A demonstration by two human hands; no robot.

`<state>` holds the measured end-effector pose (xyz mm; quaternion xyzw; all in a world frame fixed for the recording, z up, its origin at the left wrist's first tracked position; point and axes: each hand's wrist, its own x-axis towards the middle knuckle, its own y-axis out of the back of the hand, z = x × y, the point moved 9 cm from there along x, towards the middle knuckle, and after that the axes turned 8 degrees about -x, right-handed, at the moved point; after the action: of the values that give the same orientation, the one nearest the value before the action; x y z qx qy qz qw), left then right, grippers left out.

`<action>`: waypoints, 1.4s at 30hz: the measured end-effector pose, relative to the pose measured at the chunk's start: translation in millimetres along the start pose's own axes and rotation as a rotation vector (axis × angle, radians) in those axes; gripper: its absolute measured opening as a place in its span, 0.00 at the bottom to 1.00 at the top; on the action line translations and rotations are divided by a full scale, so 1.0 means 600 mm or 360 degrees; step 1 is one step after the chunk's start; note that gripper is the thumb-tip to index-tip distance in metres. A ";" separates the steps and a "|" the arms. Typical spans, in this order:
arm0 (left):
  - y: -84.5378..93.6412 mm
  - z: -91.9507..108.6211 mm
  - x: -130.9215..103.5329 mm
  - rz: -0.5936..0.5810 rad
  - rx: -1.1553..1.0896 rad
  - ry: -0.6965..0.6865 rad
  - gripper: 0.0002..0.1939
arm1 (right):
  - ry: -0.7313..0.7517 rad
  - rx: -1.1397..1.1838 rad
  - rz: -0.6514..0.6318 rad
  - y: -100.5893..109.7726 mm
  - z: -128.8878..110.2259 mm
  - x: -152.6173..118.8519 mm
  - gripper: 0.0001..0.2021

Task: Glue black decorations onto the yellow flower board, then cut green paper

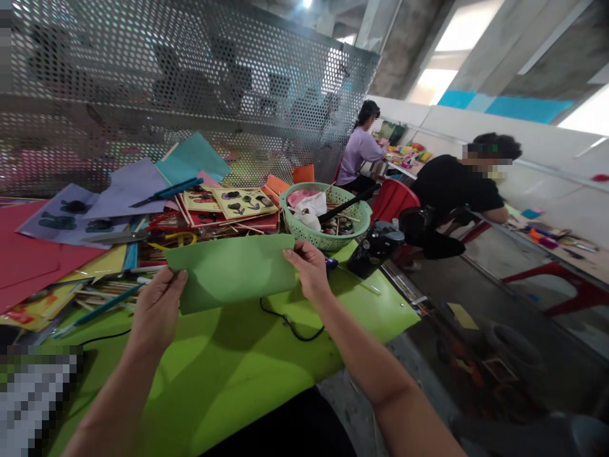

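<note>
A sheet of green paper is held up between both hands over the lime-green table. My left hand pinches its left edge, thumb in front. At the upper right corner, my right hand grips the sheet between thumb and fingers. Just behind the paper lie scissors with yellow handles and a pile of craft sheets and sticks. A green plastic basket of mixed bits stands beyond my right hand.
Coloured paper, a blue-handled cutter and thin wooden sticks crowd the left and back. A black cable crosses the table. A dark tumbler stands near the right edge. Two people sit at another table, beyond a red chair.
</note>
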<state>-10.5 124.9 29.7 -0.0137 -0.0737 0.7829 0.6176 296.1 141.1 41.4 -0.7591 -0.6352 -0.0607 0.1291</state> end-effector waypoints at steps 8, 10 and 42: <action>-0.005 0.005 -0.002 -0.0057 0.0098 -0.0089 0.12 | 0.0078 -0.0177 -0.0005 0.007 -0.001 -0.001 0.13; -0.009 0.028 -0.013 -0.0066 0.0294 -0.0234 0.10 | 0.0118 -0.0261 0.0034 0.010 -0.010 -0.005 0.12; 0.035 -0.039 -0.247 -0.0496 0.1539 -0.0811 0.18 | 0.0097 -0.1765 -0.0667 -0.023 0.075 -0.182 0.10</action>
<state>6.8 -20.9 -6.6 0.4711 0.1452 0.6057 0.6246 259.2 52.1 -28.2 -0.5695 -0.6410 -0.4295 -0.2834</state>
